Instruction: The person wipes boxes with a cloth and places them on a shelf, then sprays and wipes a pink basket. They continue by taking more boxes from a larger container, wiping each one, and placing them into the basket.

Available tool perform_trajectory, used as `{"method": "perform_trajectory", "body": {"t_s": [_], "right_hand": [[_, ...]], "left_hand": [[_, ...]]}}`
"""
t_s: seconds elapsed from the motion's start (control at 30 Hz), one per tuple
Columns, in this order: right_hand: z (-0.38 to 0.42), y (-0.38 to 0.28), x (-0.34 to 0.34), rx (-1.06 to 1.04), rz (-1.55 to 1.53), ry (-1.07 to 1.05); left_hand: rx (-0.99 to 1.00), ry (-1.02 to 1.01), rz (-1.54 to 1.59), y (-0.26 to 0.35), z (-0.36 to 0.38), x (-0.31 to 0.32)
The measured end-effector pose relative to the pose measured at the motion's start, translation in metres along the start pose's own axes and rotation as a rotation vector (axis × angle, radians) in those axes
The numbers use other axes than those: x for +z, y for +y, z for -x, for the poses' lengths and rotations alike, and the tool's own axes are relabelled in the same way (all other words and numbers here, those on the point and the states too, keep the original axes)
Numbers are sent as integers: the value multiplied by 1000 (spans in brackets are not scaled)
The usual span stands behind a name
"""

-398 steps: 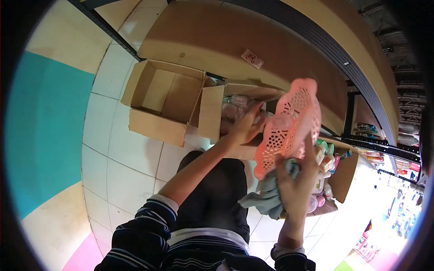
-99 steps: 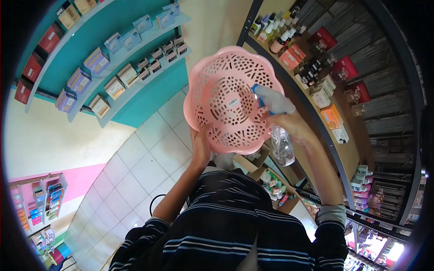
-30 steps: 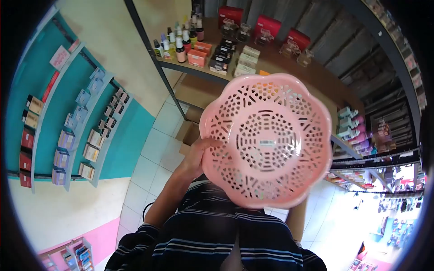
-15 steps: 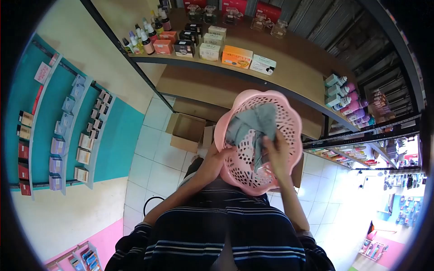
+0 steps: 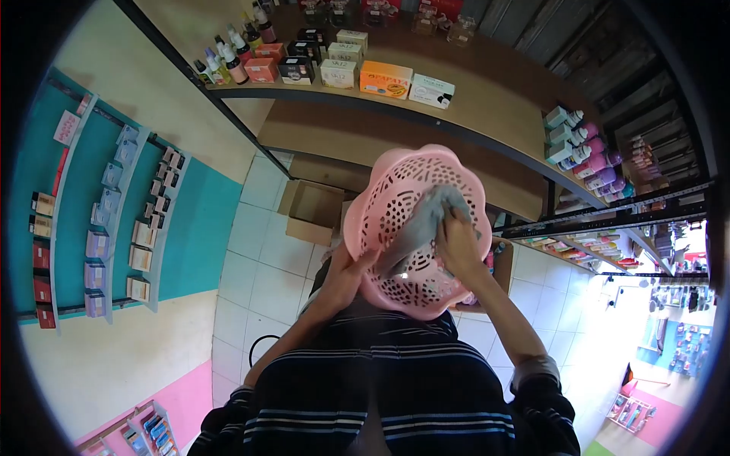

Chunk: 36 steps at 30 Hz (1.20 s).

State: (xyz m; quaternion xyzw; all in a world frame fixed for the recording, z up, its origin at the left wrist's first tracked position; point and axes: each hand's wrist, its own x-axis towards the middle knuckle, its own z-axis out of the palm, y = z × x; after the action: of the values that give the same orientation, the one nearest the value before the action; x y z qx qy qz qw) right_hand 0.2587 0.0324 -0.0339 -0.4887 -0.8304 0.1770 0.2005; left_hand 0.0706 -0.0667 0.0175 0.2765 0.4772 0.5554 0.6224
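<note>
A: Counts?

B: One pink basket [image 5: 435, 156]; one grey cloth [image 5: 414, 232]; two hands, the left hand [image 5: 346, 277] and the right hand [image 5: 460, 247]. At least two cardboard boxes below: left box [image 5: 308, 230], right box [image 5: 503, 280]. Upper shelf [image 5: 487, 121]: one orange carton [image 5: 385, 80], one white carton [image 5: 432, 92] just beside it.

A: Pose?

B: Left hand at the basket's near left side, clamped on its wall, thumb inside, other fingers hidden behind. Right forearm enters from lower right; fingers bunched together on the cloth, back of the hand toward the camera.

A: Containers?

B: Basket held up before the torso, tilted, its opening toward the camera. Cloth inside it, against the perforated surface. Right box, partly hidden by the basket, holds small items, too small to identify.
</note>
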Motion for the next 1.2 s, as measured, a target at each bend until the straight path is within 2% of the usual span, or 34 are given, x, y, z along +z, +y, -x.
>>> {"method": "perform_trajectory", "body": {"t_s": [0.1, 0.17, 0.2, 0.27, 0.3, 0.33, 0.4, 0.57, 0.6, 0.63, 0.67, 0.73, 0.77, 0.83, 0.97, 1.03, 1.07, 1.13, 1.17, 1.2], "right_hand": [[-22, -44, 3, 10, -147, 146], [-20, -71, 11, -132, -293, 56], [-15, -73, 6, -124, -299, 62], [-2, -71, -6, -211, -358, -60], [3, -62, -4, -113, -355, -54], [1, -53, -8, -107, -355, -51], [-8, -37, -16, 120, -127, 69], [-23, -83, 10, 108, -48, 241], [-16, -92, 13, -19, -171, 225], [-12, -96, 14, -147, -294, 209], [-9, -92, 13, -142, -297, 213], [1, -77, 5, -331, -287, 41], [2, -69, 3, -331, -284, 42], [-1, -55, 3, -146, -156, 81], [-10, -47, 16, -117, -80, 237], [-3, -58, 28, -425, -307, 266], [1, -58, 25, -421, -306, 273], [10, -52, 12, -587, -407, -60], [12, -42, 5, -659, -416, -151], [12, -31, 0, -648, -413, -142]], "left_hand": [[7, -71, -168, -3, -7, 7], [87, 29, -143, -10, -9, 5], [82, 25, -153, -11, -7, 2], [48, 53, -196, -12, -3, -3], [58, 71, -248, -12, -2, -3], [54, 66, -249, -8, 0, 0], [19, 35, -99, 3, 6, 8], [67, 34, -302, 7, 7, 17], [86, 74, -337, 9, 7, 19], [189, 63, -299, 8, 5, 18], [186, 60, -304, 8, 6, 18], [133, 108, -295, 7, 11, 18], [135, 105, -294, 5, 12, 16], [143, 62, -313, 1, 12, 11], [197, 53, -328, 5, 13, 20], [138, 34, -420, 3, 11, 12], [138, 27, -426, 2, 12, 9], [92, 83, -375, 1, 15, 9], [230, 143, -329, -1, 12, 19], [227, 129, -333, 2, 12, 20]]}}
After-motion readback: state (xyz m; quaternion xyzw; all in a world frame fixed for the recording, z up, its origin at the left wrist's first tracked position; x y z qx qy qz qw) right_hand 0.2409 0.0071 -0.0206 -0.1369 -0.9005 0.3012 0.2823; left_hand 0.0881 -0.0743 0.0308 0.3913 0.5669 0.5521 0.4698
